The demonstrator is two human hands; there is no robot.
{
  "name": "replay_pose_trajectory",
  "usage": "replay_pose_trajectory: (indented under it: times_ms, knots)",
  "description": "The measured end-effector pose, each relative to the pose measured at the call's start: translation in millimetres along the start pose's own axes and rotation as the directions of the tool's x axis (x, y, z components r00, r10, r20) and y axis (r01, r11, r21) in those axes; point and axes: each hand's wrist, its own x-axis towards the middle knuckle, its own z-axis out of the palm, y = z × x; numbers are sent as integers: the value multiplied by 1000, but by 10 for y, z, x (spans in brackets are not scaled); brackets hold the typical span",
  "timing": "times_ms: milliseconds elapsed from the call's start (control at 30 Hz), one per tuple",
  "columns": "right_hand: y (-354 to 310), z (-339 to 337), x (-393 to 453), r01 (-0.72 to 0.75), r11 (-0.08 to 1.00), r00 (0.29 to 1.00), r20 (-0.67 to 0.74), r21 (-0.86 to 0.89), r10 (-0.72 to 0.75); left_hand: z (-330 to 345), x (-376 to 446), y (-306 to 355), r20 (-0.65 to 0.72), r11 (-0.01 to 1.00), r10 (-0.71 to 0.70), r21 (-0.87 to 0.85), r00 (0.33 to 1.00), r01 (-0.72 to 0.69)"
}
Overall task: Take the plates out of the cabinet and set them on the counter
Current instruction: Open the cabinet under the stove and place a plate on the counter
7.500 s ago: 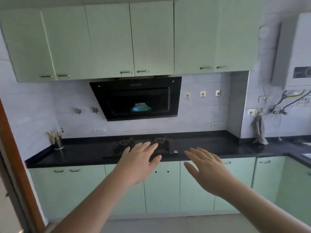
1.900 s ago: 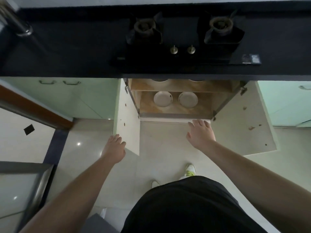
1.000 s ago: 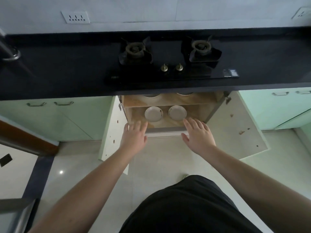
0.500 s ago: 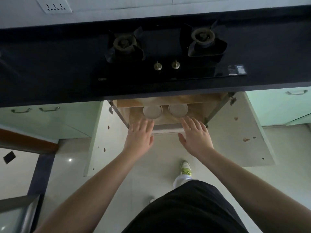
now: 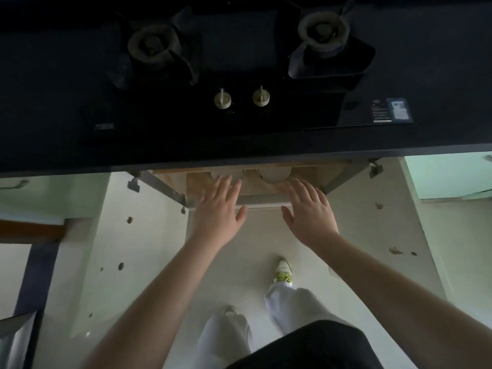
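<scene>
Head view: left hand (image 5: pixel 218 209) and right hand (image 5: pixel 308 209), fingers straight and empty, reach side by side toward two round white plates (image 5: pixel 274 174) in the open wooden-shelved cabinet (image 5: pixel 306 182) below the black counter (image 5: pixel 53 115), likely one each.
</scene>
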Motion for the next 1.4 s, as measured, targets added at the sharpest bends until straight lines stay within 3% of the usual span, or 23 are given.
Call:
replay_pose_trajectory:
  times_ms: [200, 533, 633, 767, 833, 1067, 1233, 1400]
  knots:
    - [128, 678, 391, -58, 998, 997, -52, 19, 59, 583, 466, -156, 13, 996, 72, 47, 997, -73]
    - [361, 1628, 1155, -80, 995, 957, -274, 58, 93, 1629, 1340, -183, -180, 993, 118, 42, 977, -112]
    - [532, 1829, 1462, -97, 995, 930, -353, 39, 105, 1788, 1632, -205, -296, 992, 128, 37, 946, -123]
    - [705, 1991, 1810, -81, 996, 858, -507, 33, 87, 1905, 1988, -257, -441, 962, 265, 61, 857, -267]
    - [759, 2052, 1924, -78, 997, 827, -558, 17, 74, 1948, 2144, -269, -497, 958, 276, 78, 823, -274]
    - [933, 2128, 2159, -117, 993, 771, -633, -28, 73, 2093, 2628, -223, -582, 962, 256, 76, 772, -261]
    - [1130, 1930, 2359, -169, 985, 751, -645, 15, 139, 1978, 2994, -217, -567, 967, 94, -142, 818, -210]
    - [1423, 1674, 2787, -188, 978, 760, -618, 87, 201, 1775, 3338, -246, -476, 864, -57, -464, 877, -196]
